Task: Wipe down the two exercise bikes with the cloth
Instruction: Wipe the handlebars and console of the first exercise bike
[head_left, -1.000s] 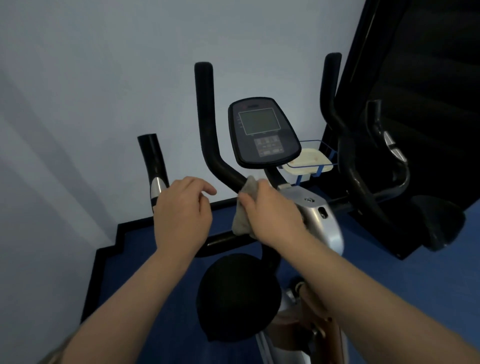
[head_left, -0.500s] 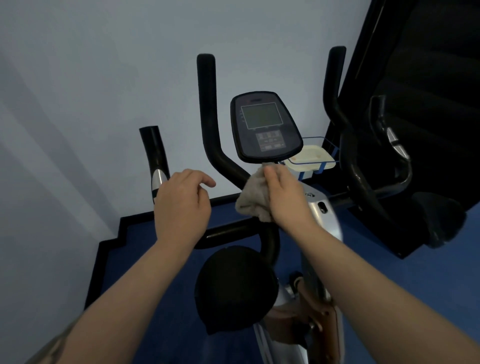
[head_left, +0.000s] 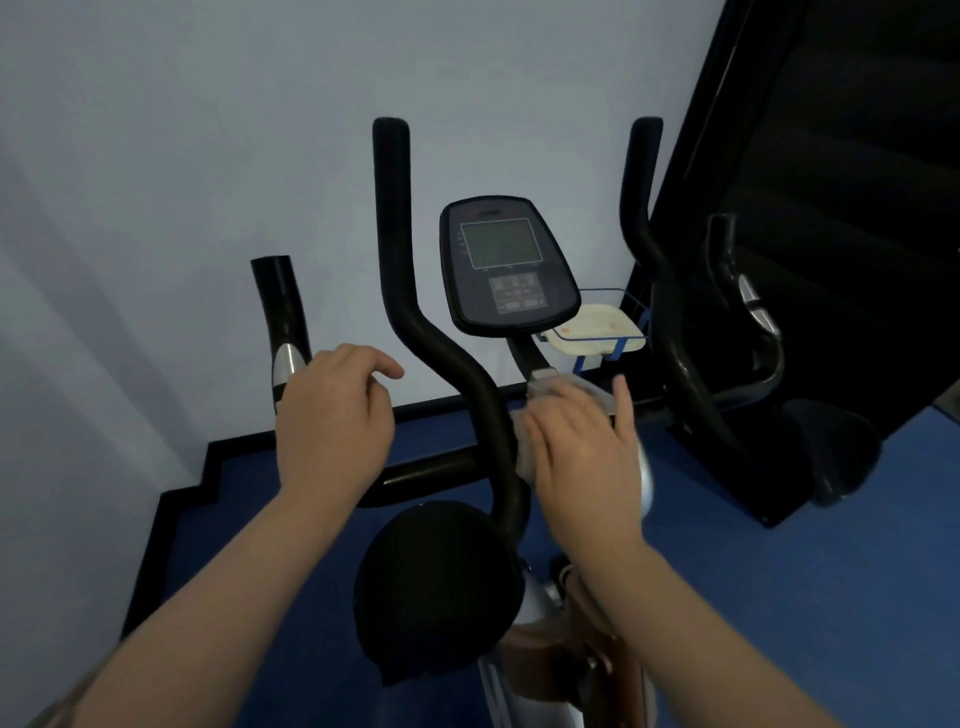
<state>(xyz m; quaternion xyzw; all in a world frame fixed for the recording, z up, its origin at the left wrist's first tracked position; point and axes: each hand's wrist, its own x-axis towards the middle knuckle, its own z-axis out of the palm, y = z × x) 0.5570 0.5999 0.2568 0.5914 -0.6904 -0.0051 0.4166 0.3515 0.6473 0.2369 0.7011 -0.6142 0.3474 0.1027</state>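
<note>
An exercise bike stands in front of me, with black handlebars (head_left: 415, 322), a dark console (head_left: 506, 265) and a black saddle (head_left: 441, 587). My right hand (head_left: 582, 447) lies flat with straight fingers on the grey cloth (head_left: 524, 457), pressing it onto the silver column below the console. Most of the cloth is hidden under the hand. My left hand (head_left: 332, 421) rests over the left handlebar bar with loosely curled fingers; its grip is hidden. A second black machine (head_left: 737, 332) stands at the right.
A pale wall rises close behind the bike. A white tray in a blue wire holder (head_left: 597, 327) hangs behind the console. The floor (head_left: 831, 597) is blue with a black skirting. A tall dark panel fills the upper right.
My right hand has moved the cloth from just under the console down onto the silver column, and its fingers have flattened. The left hand has stayed on the handlebar.
</note>
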